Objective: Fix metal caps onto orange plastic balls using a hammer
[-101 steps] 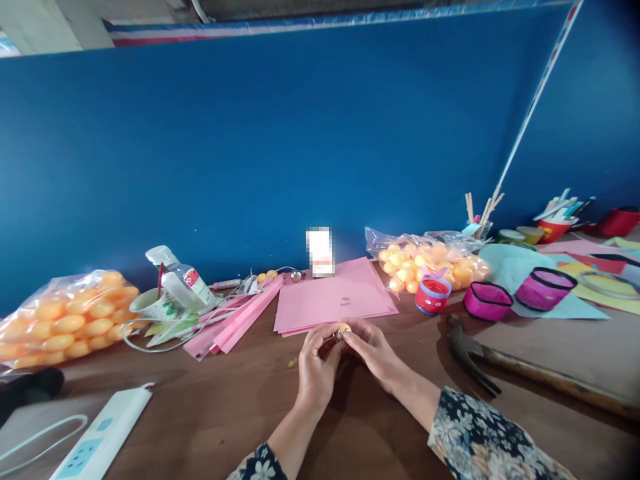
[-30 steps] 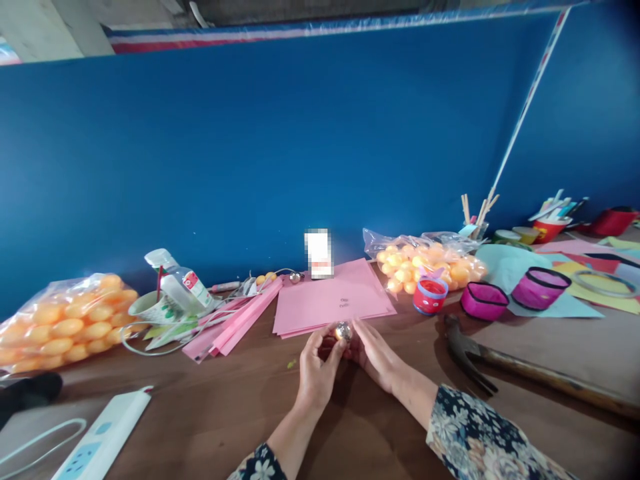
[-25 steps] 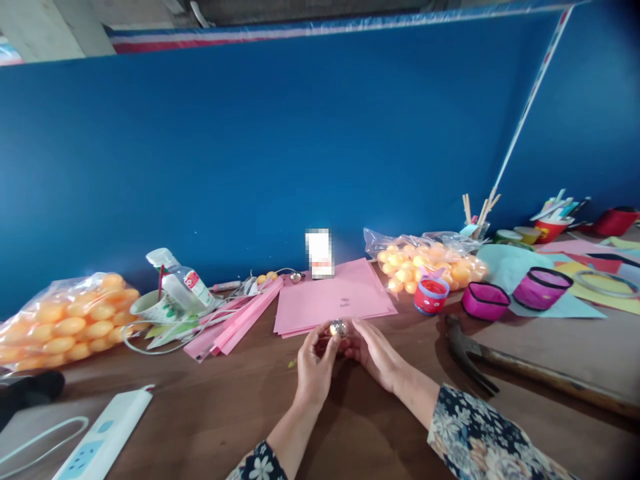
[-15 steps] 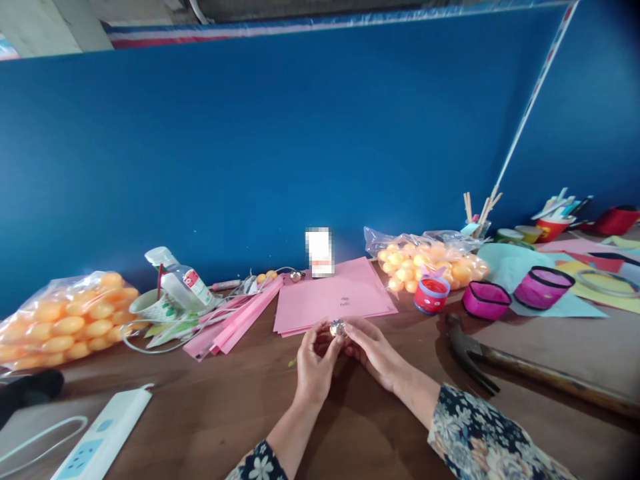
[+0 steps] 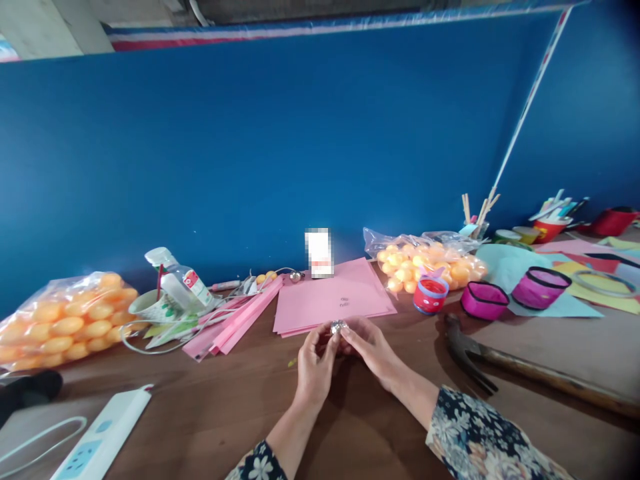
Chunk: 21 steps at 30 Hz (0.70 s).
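Observation:
A small shiny silver ball [image 5: 339, 327], crinkled like foil, sits between the fingertips of both hands just above the brown table. My left hand [image 5: 317, 363] is closed on its left side, with thumb and fingers pinching it. From the right, my right hand [image 5: 373, 350] presses thumb and fingers against the same ball. Fingers cover the ball's lower part. Right beyond the hands lies a stack of pink paper [image 5: 330, 297] with small dark marks near its front. A second silver ball [image 5: 295, 276] rests at the back, left of that stack.
A claw hammer [image 5: 545, 373] lies at right, behind purple rings [image 5: 484, 301] and a red cup [image 5: 431, 295]. Bags of orange balls stand left [image 5: 70, 323] and right [image 5: 420, 260]. Pink strips [image 5: 245, 317], a bottle [image 5: 185, 283] and a power strip [image 5: 103, 433] are at left.
The right thumb and fingers have shifted slightly left, over more of the silver ball. Both hands stay in nearly the same spot, still holding it.

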{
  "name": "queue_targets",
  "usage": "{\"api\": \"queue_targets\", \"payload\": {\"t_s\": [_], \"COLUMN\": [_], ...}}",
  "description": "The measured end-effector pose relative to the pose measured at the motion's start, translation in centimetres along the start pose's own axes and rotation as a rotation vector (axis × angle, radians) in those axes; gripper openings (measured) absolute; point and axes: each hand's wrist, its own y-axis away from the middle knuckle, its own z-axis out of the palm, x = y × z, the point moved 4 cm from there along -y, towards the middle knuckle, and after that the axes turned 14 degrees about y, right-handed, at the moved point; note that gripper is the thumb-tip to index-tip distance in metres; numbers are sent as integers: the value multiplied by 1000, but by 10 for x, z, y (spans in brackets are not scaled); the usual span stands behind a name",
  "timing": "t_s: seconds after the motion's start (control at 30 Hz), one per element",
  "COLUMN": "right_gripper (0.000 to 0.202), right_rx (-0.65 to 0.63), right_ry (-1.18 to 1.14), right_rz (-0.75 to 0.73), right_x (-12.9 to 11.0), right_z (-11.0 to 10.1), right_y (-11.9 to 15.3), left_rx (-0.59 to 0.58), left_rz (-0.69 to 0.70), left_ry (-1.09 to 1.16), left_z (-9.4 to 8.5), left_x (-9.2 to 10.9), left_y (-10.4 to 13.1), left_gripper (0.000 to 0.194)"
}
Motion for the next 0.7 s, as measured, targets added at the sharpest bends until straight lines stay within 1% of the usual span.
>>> {"api": "queue_targets", "payload": {"t_s": [0.1,0.23,0.53,0.7], "right_gripper": [27,24,24,23], "right_rx": [-11,-8,6,2], "right_ry": [-19,-30,74,53], "right_rz": [23,-2,-32,-22], "right_x": [-1,-2,1,0], "right_z": [2,3,0,2], "right_y": [0,0,1,1], "left_rx": [28,34,12,23], "left_rz": [-3,6,0,25], "left_ry": [16,38,16,18], "left_z": [-1,-2,1,1], "left_x": [-2,-3,2,3], "left_y": [0,0,2,1], "left_gripper": [34,39,35,35]}}
